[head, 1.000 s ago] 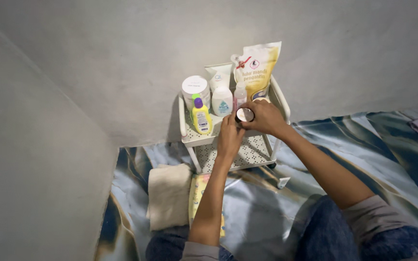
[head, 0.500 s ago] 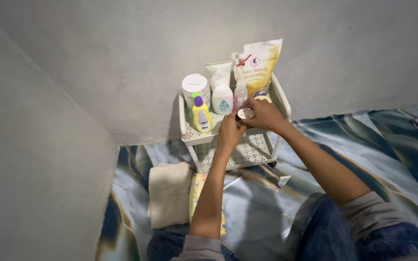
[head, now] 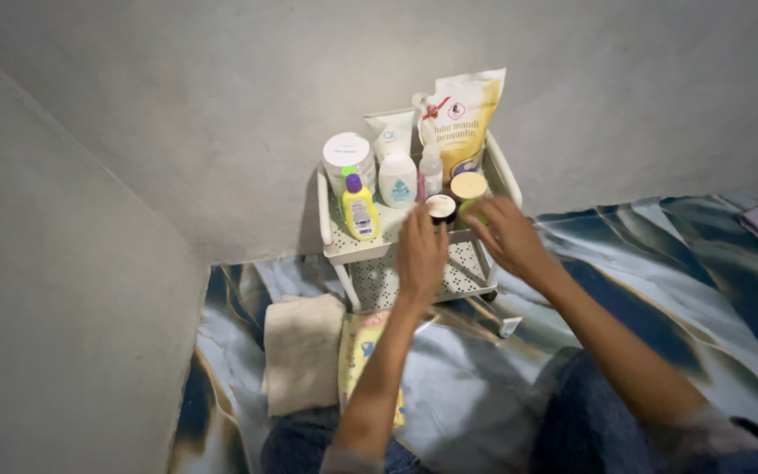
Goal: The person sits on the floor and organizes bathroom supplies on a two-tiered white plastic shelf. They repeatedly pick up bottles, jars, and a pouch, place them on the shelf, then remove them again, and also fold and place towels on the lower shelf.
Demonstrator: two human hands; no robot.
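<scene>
The small dark jar (head: pixel 440 209) with a pale lid stands on the white rack (head: pixel 333 248), at 1 o'clock of the left hand (head: pixel 419 254). Both hands' fingers spread loosely, empty; the right hand (head: pixel 511 237) sits beside. Likely light, rigid, smooth: grip around its sides.

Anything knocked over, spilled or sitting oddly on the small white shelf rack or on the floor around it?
Nothing stands out. The bottles, jars and the yellow pouch stand upright on the rack's top tier, with no spill visible. Left hand and right hand are open beside the small dark jar. The folded beige cloth lies flat.
</scene>
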